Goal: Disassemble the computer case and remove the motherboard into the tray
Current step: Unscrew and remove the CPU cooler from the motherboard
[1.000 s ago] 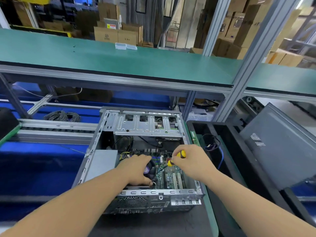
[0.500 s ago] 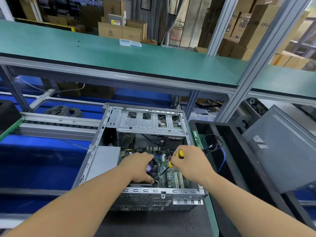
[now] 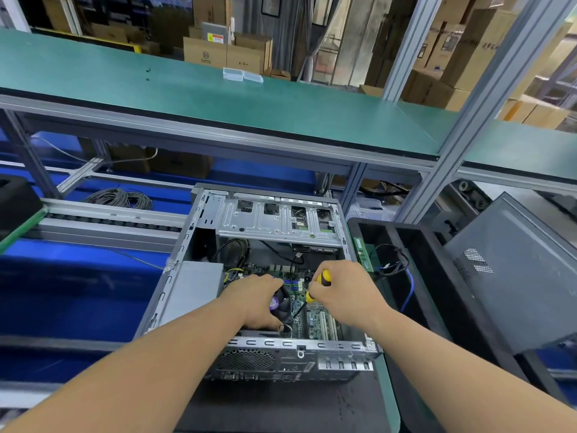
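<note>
An open grey computer case lies on its side in front of me. Inside it sits the green motherboard with a black CPU fan. My left hand rests on the fan, fingers curved over it. My right hand grips a yellow and black screwdriver; its dark shaft slants down to the board beside the fan. To the right of the case stands a black tray holding a green memory stick and loose cables.
The case's grey side panel leans at the right, beyond the tray. A green shelf runs overhead at the back. A roller conveyor and a coil of grey cable lie left of the case.
The view has tilted slightly, so the case sits a little higher in the picture. Both hands stay over the fan and board, the right one still on the screwdriver.
</note>
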